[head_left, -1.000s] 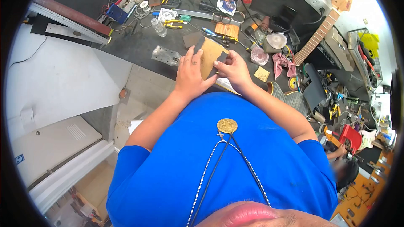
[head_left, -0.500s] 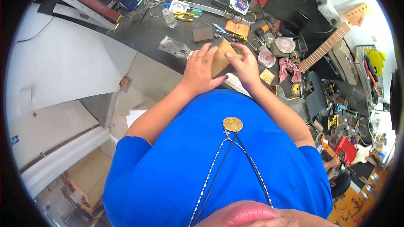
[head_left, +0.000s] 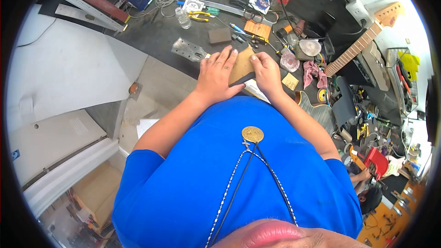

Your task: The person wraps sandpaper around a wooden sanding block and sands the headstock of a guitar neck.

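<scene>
Between my hands is a tan sheet (head_left: 241, 63) with a dark strip along its near edge, like a folded piece of sandpaper. My left hand (head_left: 217, 74) lies over the sheet's left side, fingers stretched close together and the thumb by the dark strip. The right side is pinched by my right hand (head_left: 267, 71), thumb on top and fingers curled. Left of my left hand, a grey guitar headstock (head_left: 187, 49) with peg holes sticks out; the rest of the neck is mostly hidden under my hand. A pale strip (head_left: 257, 91) shows below the sheet.
Beyond my hands lie a dark block (head_left: 220, 36), a wooden block (head_left: 257, 29), yellow-handled pliers (head_left: 199, 16) and a clear bottle (head_left: 183, 19). On the right are a pink cloth (head_left: 314, 74), a guitar neck (head_left: 353, 49) and a dark guitar body (head_left: 319, 112). Another person's arm (head_left: 362, 175) shows lower right.
The tan sheet has come down flatter, and its dark near strip shows more. My right hand's fingers have drawn in from spread to curled. My left hand has shifted slightly left.
</scene>
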Motion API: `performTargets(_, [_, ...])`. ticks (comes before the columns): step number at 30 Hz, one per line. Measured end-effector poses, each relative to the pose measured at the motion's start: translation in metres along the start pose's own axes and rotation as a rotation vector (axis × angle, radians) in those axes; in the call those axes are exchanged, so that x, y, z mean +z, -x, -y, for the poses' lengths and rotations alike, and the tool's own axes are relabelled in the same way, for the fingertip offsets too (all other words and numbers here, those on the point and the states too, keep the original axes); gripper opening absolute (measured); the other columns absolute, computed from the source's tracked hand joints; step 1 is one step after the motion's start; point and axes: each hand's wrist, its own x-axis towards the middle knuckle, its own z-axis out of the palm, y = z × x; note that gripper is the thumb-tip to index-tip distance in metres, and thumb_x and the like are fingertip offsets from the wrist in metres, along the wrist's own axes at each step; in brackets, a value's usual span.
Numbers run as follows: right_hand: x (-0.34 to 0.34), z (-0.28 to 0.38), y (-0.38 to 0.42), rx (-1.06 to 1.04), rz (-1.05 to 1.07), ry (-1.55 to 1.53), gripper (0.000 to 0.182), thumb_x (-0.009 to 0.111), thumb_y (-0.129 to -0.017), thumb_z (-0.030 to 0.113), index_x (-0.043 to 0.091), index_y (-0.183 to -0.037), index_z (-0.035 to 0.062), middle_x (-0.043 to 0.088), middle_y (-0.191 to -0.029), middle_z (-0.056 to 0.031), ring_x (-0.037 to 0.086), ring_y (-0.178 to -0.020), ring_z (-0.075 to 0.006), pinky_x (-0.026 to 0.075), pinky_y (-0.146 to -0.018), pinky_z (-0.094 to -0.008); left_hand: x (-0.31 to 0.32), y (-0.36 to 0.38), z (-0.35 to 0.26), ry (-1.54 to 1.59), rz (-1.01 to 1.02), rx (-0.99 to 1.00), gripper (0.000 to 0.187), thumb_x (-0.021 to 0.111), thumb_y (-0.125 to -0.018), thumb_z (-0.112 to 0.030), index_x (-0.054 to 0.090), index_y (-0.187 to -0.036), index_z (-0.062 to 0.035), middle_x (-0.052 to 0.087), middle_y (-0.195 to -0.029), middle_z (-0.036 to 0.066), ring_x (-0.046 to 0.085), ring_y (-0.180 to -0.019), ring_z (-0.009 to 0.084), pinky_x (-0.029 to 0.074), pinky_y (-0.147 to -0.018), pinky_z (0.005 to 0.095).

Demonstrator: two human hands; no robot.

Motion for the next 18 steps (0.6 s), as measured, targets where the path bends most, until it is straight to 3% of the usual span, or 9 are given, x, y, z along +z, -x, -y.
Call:
performTargets(3, [0.003,-0.002,-0.002,0.028,-0.025,-0.026,0.03,0.065,-0.111,0.025,0.073,-0.104,-0.0035,0.073,-0.083,-0.015,0.065,-0.077,-0.0189,0.053,-0.073,-0.0392,0.001,0.0,-0.001,-0.013,0.005,-0.01,0.106,0.093,-0.075,-0.047,0.051,-0.162,-0.0042,0.049,-0.166,0.02,0.051,-0.144,0.0396,0.036,-0.117,0.0553])
performTargets(7, [0.005,-0.004,-0.001,0.065,-0.045,-0.053,0.03,0.065,-0.111,0.024,0.072,-0.103,-0.0039,0.072,-0.083,-0.0144,0.068,-0.079,-0.0191,0.054,-0.074,-0.0396,0.005,0.0,0.0,-0.013,-0.037,0.016,0.104,0.091,-0.075,-0.051,0.053,-0.159,-0.0033,0.049,-0.163,0.021,0.052,-0.14,0.0381,0.038,-0.11,0.063])
performTargets(12, [0.004,-0.011,-0.004,0.09,0.015,-0.157,0.029,0.068,-0.11,0.026,0.072,-0.105,-0.0022,0.075,-0.085,-0.0117,0.068,-0.078,-0.0156,0.055,-0.073,-0.0353,0.006,0.002,0.001,-0.02,-0.069,0.022,0.104,0.093,-0.072,-0.053,0.055,-0.154,-0.0023,0.05,-0.159,0.024,0.051,-0.141,0.0399,0.037,-0.111,0.0644])
performTargets(15, [0.007,-0.015,-0.005,0.112,0.09,-0.264,0.028,0.069,-0.109,0.026,0.071,-0.105,-0.0015,0.076,-0.087,-0.0095,0.067,-0.076,-0.0131,0.055,-0.071,-0.0335,0.004,0.001,-0.001,0.021,-0.065,0.004,0.1,0.097,-0.07,-0.051,0.055,-0.149,-0.004,0.049,-0.159,0.022,0.052,-0.14,0.0445,0.038,-0.116,0.0577])
performTargets(18, [0.01,-0.02,-0.007,0.128,0.12,-0.235,0.027,0.07,-0.108,0.025,0.071,-0.104,-0.0011,0.076,-0.087,-0.0073,0.067,-0.076,-0.0116,0.055,-0.07,-0.0335,0.015,-0.002,0.002,0.137,-0.105,0.008,0.101,0.099,-0.069,-0.052,0.053,-0.146,-0.0049,0.049,-0.157,0.022,0.054,-0.138,0.0451,0.043,-0.115,0.0582])
